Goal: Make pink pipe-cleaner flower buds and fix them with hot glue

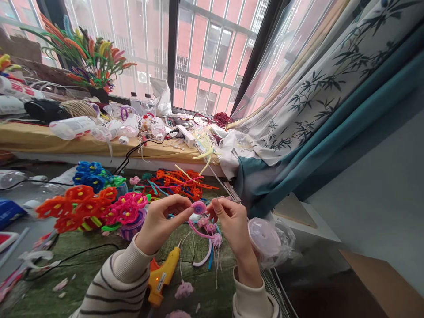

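Observation:
Between the thumb and fingers of my left hand (167, 218) is a small coiled pipe cleaner (198, 207), pink outside and purple in the centre. A pink strand curves down from it. Close to the coil's right side, my right hand (230, 221) has its thumb and fingers pinched together; what lies in them, if anything, is hidden. Below both hands are small pink pipe-cleaner flowers (210, 228) on thin stems. A yellow glue gun (164, 276) with a glowing orange light lies near my left wrist. In front of it rests a loose pink flower (184, 290).
Orange (77, 205), blue (89, 174) and pink pipe-cleaner flowers (127, 207) stand at left. Loose orange pipe cleaners (180, 181) lie behind my hands. A clear plastic-wrapped spool (265, 236) sits right of my right hand. Plastic bottles (74, 127) line the windowsill; a black cable (82, 249) crosses the table.

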Demonstrator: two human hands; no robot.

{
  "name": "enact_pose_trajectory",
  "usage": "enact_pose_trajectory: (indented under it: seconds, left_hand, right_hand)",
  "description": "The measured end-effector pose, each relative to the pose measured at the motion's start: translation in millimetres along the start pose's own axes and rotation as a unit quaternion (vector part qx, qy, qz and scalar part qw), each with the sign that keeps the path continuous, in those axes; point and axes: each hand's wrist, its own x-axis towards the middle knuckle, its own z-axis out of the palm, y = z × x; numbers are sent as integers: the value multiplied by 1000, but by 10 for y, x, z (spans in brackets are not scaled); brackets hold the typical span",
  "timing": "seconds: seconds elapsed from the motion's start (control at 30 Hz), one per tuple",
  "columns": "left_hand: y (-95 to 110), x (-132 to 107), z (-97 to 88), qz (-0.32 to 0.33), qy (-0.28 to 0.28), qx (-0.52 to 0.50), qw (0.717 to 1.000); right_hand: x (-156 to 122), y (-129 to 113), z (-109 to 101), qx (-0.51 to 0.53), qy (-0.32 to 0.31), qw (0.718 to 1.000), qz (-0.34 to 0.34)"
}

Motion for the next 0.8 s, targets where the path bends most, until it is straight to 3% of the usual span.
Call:
enact_pose_trajectory:
  seconds: [0.27,0.8]
  left_hand:
    - [-11,8,-3,3,-1,7,1000]
    - [-19,3,-28,-16,35,-31,999]
  right_hand:
    - [8,-65,31,11,-63,998,-21]
    - [14,-19,-15,-21,-59,998,-18]
